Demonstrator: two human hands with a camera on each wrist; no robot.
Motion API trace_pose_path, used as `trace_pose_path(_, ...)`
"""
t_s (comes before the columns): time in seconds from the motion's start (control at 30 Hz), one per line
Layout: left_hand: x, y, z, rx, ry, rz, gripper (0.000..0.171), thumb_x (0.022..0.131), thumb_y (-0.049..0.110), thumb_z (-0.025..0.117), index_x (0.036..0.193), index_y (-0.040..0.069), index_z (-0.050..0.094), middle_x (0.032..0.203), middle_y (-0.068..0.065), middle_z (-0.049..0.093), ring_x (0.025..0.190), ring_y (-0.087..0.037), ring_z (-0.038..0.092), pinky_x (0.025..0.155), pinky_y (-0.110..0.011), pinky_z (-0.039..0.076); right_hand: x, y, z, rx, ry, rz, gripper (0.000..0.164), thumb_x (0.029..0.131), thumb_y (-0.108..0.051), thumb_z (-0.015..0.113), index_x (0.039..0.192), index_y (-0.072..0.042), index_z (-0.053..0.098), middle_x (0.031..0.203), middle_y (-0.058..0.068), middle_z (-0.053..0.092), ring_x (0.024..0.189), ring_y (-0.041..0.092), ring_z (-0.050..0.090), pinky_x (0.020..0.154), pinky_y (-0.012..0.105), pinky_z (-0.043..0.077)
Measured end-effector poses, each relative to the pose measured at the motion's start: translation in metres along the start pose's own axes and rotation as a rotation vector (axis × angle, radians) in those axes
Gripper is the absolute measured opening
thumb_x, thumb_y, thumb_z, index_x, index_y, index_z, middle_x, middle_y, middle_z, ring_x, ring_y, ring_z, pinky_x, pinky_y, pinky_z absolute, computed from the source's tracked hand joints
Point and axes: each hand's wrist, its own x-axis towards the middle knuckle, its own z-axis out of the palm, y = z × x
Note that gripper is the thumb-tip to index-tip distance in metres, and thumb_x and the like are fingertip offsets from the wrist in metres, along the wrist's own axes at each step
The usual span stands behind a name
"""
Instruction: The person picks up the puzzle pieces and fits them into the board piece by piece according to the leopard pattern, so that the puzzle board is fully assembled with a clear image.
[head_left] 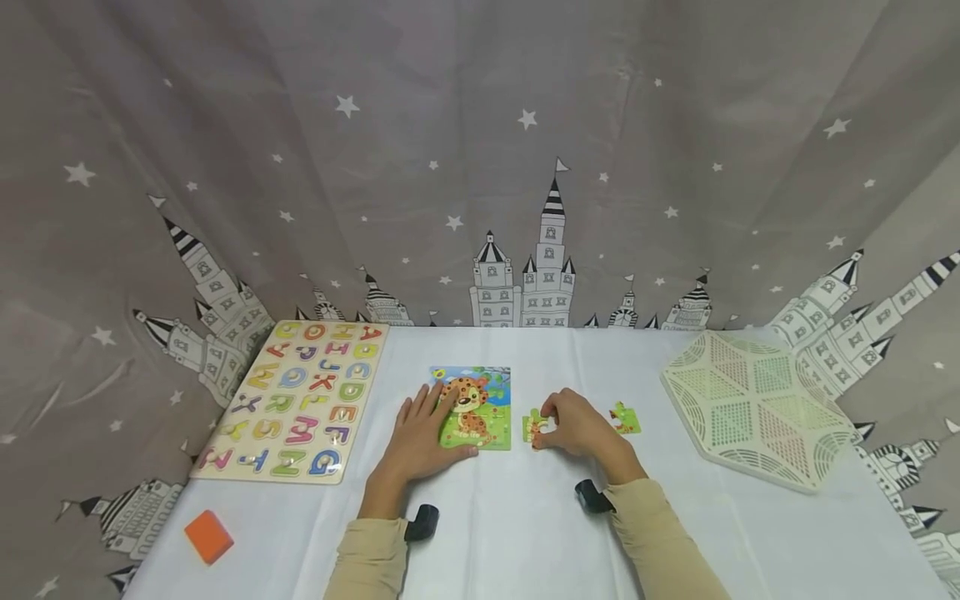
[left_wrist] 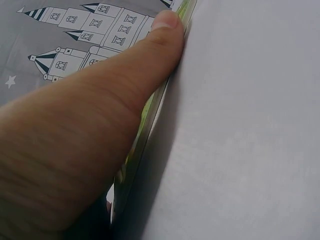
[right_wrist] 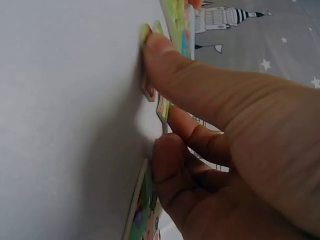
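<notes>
A jigsaw puzzle (head_left: 497, 433) with a spotted leopard cub on grass lies mid-table. My left hand (head_left: 420, 437) rests on its left side with the fingers spread, its thumb along the near edge; the left wrist view has this thumb (left_wrist: 150, 55) over the puzzle's rim. Just right of the puzzle, my right hand (head_left: 581, 427) pinches a green and orange puzzle piece (head_left: 529, 427) between thumb and forefinger. The right wrist view shows the piece (right_wrist: 163, 109) low over the white cloth, partly covered by the thumb. Another puzzle piece (head_left: 627, 418) lies beyond the right hand's knuckles.
On the left is a wooden alphabet board (head_left: 300, 400) with coloured letters. An orange block (head_left: 208, 537) sits near the front left. A pale hexagonal patterned board (head_left: 757, 408) lies at the right. A grey castle-print curtain (head_left: 420, 192) hangs behind the white tabletop.
</notes>
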Motion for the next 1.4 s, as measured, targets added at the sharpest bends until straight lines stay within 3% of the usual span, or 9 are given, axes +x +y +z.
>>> trace_pose_path(0.1,0.000,0.000,-0.001,-0.005,0.000,0.002,0.107,0.080,0.067,0.073,0.163,0.017,0.027,0.172,-0.014,0.017,0.159,-0.041,0.012,0.129,-0.062,0.010,0.001,0.002,0.000,0.046,-0.024,-0.013,0.041,0.076,-0.024,0.091,0.100,-0.010,0.061,0.089,0.002,0.055,0.081,0.016,0.050,0.071,0.029,0.043)
trace_pose_path(0.27,-0.001,0.000,-0.001,-0.006,-0.003,-0.008,0.107,0.079,0.066,0.074,0.163,0.017,0.027,0.172,-0.014,0.017,0.159,-0.041,0.012,0.129,-0.062,0.010,-0.002,0.006,0.003,0.215,-0.068,-0.109,0.025,0.089,-0.014,0.079,0.100,-0.012,0.057,0.085,0.001,0.055,0.072,0.013,0.048,0.065,0.026,0.040)
trace_pose_path(0.43,-0.002,-0.001,-0.001,-0.017,-0.007,-0.005,0.108,0.080,0.066,0.074,0.163,0.016,0.025,0.172,-0.014,0.016,0.159,-0.040,0.010,0.129,-0.061,0.009,-0.004,0.004,0.002,0.306,-0.099,-0.179,0.009,0.098,-0.015,0.067,0.105,-0.013,0.062,0.099,0.004,0.062,0.063,0.011,0.050,0.062,0.024,0.041)
trace_pose_path(0.67,-0.001,-0.006,0.000,-0.058,-0.017,-0.018,0.114,0.079,0.064,0.077,0.165,0.015,0.020,0.173,-0.014,0.011,0.160,-0.036,0.008,0.131,-0.057,0.007,0.007,-0.010,0.008,0.357,-0.105,-0.243,0.019,0.102,-0.014,0.060,0.119,-0.009,0.066,0.109,0.008,0.066,0.074,0.011,0.067,0.058,0.023,0.049)
trace_pose_path(0.83,-0.001,-0.011,-0.001,-0.103,-0.012,-0.032,0.118,0.077,0.061,0.081,0.164,0.013,0.019,0.173,-0.012,0.013,0.161,-0.034,0.010,0.132,-0.054,0.008,0.014,-0.031,0.014,0.294,-0.074,-0.285,0.024,0.100,-0.013,0.062,0.123,-0.008,0.069,0.102,0.004,0.070,0.072,0.009,0.067,0.058,0.024,0.051)
trace_pose_path(1.13,-0.003,-0.011,-0.003,-0.104,-0.021,-0.030,0.115,0.080,0.061,0.078,0.164,0.011,0.019,0.172,-0.010,0.016,0.160,-0.033,0.012,0.132,-0.053,0.011,0.035,-0.066,0.038,0.048,-0.056,-0.391,0.026,0.099,-0.014,0.066,0.124,-0.011,0.073,0.100,-0.001,0.073,0.080,0.004,0.062,0.074,0.022,0.053)
trace_pose_path(1.4,-0.003,-0.010,-0.004,-0.101,-0.018,-0.017,0.109,0.085,0.059,0.075,0.163,0.007,0.020,0.172,-0.011,0.017,0.160,-0.033,0.012,0.131,-0.053,0.013,0.043,-0.076,0.048,-0.089,-0.073,-0.442,0.028,0.096,-0.012,0.069,0.124,-0.011,0.074,0.098,0.001,0.073,0.079,0.008,0.055,0.070,0.022,0.048)
